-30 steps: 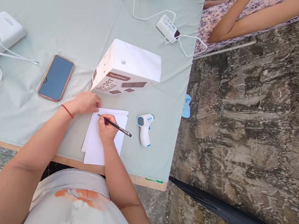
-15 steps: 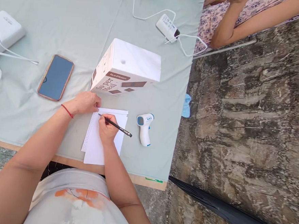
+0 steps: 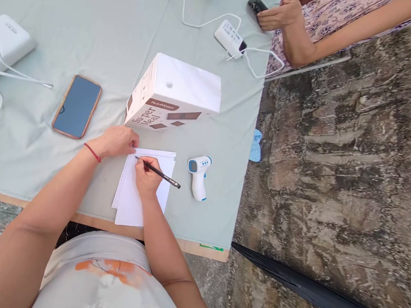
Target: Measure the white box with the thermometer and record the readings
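My right hand (image 3: 148, 176) pinches a black pen (image 3: 162, 173). Its tip meets the upper left of a white spiral notebook (image 3: 136, 210), whose ring holes run down the left side. Loosely curled, my left hand (image 3: 119, 141) presses on the notebook's top left corner, a red cord bracelet at the wrist. Just beyond the notebook stands a white and brown "NutriMotion Super Meal" box (image 3: 185, 87). To the right of the page lies a white and blue infrared thermometer (image 3: 199, 178).
A smartphone (image 3: 77, 106) lies left of the box. At far left is a white device (image 3: 9, 44) with a cable. A white power bank (image 3: 230, 38) with cables lies behind the box. Another person's hand (image 3: 284, 14) holds a dark phone (image 3: 257, 6) past the table's right edge.
The other person's hand at the upper right has come forward to the left, bringing a dark phone into view. My hands, the pen and the notebook stay almost still.
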Available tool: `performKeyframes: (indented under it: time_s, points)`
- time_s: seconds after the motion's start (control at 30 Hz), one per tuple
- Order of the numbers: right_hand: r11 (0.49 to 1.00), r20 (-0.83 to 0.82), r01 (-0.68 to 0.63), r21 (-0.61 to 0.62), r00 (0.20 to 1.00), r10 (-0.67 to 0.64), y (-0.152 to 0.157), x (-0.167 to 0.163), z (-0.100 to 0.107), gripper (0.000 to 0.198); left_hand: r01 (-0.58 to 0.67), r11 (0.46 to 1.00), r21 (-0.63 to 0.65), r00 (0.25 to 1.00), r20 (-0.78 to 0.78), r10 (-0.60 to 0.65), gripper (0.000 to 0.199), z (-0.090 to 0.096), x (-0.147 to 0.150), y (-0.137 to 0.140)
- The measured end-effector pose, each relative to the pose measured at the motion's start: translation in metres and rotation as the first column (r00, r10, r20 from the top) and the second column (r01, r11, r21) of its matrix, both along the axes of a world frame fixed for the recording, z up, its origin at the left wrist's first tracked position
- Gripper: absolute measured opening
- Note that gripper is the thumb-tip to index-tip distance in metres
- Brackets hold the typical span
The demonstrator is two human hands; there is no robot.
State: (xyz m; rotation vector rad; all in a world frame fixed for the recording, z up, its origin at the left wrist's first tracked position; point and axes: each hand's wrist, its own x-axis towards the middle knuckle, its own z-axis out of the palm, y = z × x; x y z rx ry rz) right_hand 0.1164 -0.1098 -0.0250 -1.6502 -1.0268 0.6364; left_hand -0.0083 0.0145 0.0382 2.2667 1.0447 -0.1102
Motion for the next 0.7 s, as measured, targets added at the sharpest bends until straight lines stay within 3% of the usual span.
performKeyframes:
  time_s: [0.7]
  points:
    - [1.000,0.011,0.023,0.005,1.000,-0.024,-0.0004,-0.0007,0.0016,0.009,-0.013,1.000,-0.010,1.000,-0.003,0.013,0.023,0.0005,0.0001,-0.0005]
